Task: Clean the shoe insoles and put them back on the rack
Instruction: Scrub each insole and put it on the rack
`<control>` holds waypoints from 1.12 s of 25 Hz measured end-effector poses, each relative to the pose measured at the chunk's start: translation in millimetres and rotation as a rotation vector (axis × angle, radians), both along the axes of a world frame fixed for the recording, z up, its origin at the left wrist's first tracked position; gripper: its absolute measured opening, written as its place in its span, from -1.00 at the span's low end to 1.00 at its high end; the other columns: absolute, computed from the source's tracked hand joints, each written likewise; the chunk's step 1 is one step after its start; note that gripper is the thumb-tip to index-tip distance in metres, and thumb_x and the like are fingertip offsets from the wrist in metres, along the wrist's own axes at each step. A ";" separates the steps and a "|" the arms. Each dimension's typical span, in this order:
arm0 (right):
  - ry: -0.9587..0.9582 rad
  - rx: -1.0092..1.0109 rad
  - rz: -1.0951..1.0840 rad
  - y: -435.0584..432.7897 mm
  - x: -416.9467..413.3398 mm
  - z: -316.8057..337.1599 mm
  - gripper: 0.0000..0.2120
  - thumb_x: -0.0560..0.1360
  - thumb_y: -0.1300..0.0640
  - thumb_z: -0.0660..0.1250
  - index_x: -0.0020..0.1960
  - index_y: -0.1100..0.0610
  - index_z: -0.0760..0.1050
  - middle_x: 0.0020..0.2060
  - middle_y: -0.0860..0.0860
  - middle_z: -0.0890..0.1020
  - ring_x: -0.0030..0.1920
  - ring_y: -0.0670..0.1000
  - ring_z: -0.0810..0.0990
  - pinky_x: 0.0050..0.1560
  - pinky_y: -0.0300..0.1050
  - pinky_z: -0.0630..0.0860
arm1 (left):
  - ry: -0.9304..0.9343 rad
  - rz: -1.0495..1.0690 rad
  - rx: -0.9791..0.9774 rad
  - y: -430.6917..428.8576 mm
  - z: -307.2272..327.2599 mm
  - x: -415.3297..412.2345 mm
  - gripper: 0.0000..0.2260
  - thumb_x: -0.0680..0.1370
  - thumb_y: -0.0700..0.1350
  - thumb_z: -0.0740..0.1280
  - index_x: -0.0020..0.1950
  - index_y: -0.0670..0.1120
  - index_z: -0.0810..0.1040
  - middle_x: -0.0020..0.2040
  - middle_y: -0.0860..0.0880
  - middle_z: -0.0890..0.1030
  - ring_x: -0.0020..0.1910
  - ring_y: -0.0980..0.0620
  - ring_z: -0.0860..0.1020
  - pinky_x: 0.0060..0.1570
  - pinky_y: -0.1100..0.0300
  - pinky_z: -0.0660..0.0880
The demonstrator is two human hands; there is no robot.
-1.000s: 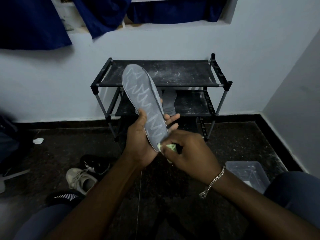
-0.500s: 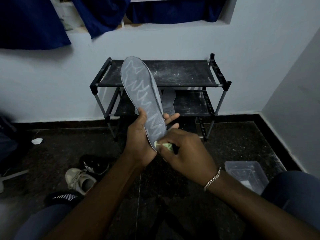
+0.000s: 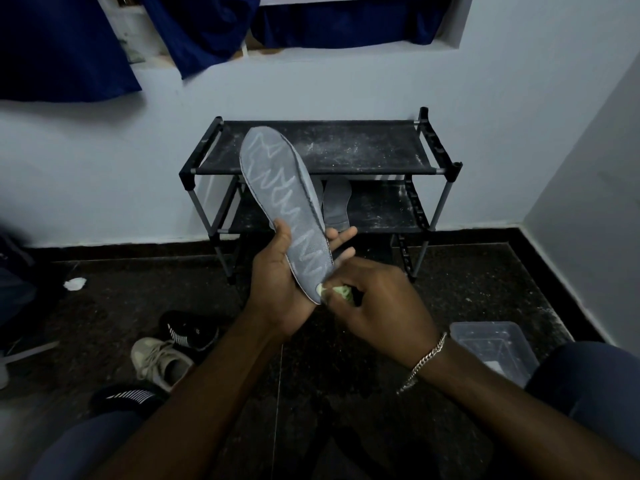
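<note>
- Dark floor (image 3: pixel 104 306) and pale wall (image 3: pixel 346 81) frame the grey insole (image 3: pixel 284 209), held tilted before the black rack (image 3: pixel 322 150).
- Left hand (image 3: pixel 280 292) grips its heel end, thumb on top, fingers behind.
- Right hand (image 3: pixel 377 303) pinches a pale green cloth (image 3: pixel 341 291) against the heel edge.
- Second insole (image 3: pixel 336 202) lies on the rack's lower shelf; shoes (image 3: pixel 162 362) and a clear tub (image 3: pixel 495 348) sit nearby.

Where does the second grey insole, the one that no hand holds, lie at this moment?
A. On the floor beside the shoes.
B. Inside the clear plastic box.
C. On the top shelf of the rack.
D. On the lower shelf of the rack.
D: the second insole lies on the lower shelf of the rack, behind the insole that the left hand holds up.
</note>
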State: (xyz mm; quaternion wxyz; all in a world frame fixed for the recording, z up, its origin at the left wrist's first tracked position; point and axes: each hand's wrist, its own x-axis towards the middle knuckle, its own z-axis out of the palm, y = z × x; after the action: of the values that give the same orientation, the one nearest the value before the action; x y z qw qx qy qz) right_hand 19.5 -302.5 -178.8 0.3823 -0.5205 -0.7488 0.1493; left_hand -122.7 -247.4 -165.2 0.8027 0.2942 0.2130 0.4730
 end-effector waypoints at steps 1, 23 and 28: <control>0.002 0.011 -0.025 3.2 3.8 1.2 -0.91 0.49 0.04 0.41 -0.07 0.02 0.67 -0.12 -0.14 0.67 -0.11 -0.12 0.63 -0.08 -0.02 0.58 | -0.010 -0.010 0.008 0.4 0.1 -1.2 -0.35 0.67 0.25 -0.09 0.11 -0.29 0.50 0.06 -0.21 0.68 0.40 -0.21 0.46 0.43 -0.10 0.31; 0.033 -0.004 0.058 1.7 -2.0 2.6 -0.93 0.49 0.10 0.43 -0.05 0.04 0.67 -0.10 -0.14 0.66 -0.07 -0.15 0.62 -0.02 -0.11 0.57 | 0.024 -0.033 0.002 1.5 -2.4 -0.2 -0.30 0.67 0.27 -0.10 0.05 -0.25 0.61 0.15 -0.23 0.65 0.39 -0.18 0.47 0.35 -0.09 0.37; 0.033 -0.017 -0.010 4.8 7.7 4.0 -0.91 0.49 0.05 0.44 -0.04 0.02 0.67 -0.09 -0.16 0.68 -0.07 -0.17 0.62 -0.02 -0.08 0.57 | -0.014 -0.011 0.027 0.0 -1.0 0.7 -0.28 0.68 0.24 -0.11 -0.08 -0.19 0.71 -0.01 -0.14 0.70 0.38 -0.19 0.49 0.37 -0.10 0.35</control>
State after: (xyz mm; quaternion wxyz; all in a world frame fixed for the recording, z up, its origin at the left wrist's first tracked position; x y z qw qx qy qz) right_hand 27.3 -297.6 -174.8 0.3908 -0.5251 -0.7384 0.1622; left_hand -122.0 -247.3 -166.2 0.8027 0.3029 0.1993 0.4734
